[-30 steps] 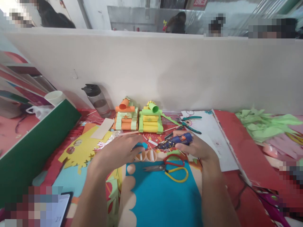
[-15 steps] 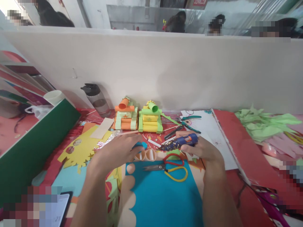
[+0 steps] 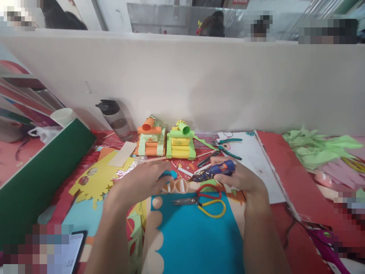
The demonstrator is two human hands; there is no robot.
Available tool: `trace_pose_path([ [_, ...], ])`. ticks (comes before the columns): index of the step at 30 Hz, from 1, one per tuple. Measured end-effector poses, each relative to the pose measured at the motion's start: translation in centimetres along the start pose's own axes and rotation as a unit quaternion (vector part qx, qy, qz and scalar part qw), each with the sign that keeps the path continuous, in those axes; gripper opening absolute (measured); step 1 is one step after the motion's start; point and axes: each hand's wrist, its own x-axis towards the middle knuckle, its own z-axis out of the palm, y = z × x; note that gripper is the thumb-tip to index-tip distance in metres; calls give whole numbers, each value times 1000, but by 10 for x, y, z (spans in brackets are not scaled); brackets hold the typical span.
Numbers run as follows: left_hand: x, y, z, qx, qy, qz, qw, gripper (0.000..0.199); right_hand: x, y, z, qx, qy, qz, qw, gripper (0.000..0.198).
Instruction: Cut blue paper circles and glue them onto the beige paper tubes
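My right hand (image 3: 238, 175) is closed around a blue glue gun (image 3: 212, 171), its nozzle pointing left. Near that nozzle stand peach paper rolls (image 3: 181, 186), showing their open round ends. Fingers of my left hand (image 3: 154, 173) are closed at a blue paper piece (image 3: 171, 175) above the rolls; the fingertips are partly hidden. Just below lie scissors (image 3: 196, 201) with one red and one yellow handle loop, on a blue sheet (image 3: 199, 236) with a scalloped peach border (image 3: 155, 239).
Behind my hands stand an orange paper model (image 3: 151, 139) and a yellow-green paper model (image 3: 181, 140). A bottle (image 3: 115, 120) leans near the wall. Green-handled pliers (image 3: 229, 148) lie at right. A green board (image 3: 48, 163) borders the left, above a phone (image 3: 75, 251).
The glue gun and my right hand have shifted very slightly left. My left hand stays almost still, and the view has moved a little.
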Motion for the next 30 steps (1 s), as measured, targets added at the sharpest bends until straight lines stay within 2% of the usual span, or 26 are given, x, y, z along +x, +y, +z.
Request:
trace_pose_path([
  [18,1,1,-1,1,-5,-4,1000,24,-7,10,-2,8,-1,25,1000,30],
  [24,1,0,0,-1,-7,-6,1000,24,-8,14,-4,-1,-23,19,1000,31],
  [30,1,-1,1,5,-5,-2,1000,23,-9,14,-3,-16,-7,18,1000,28],
])
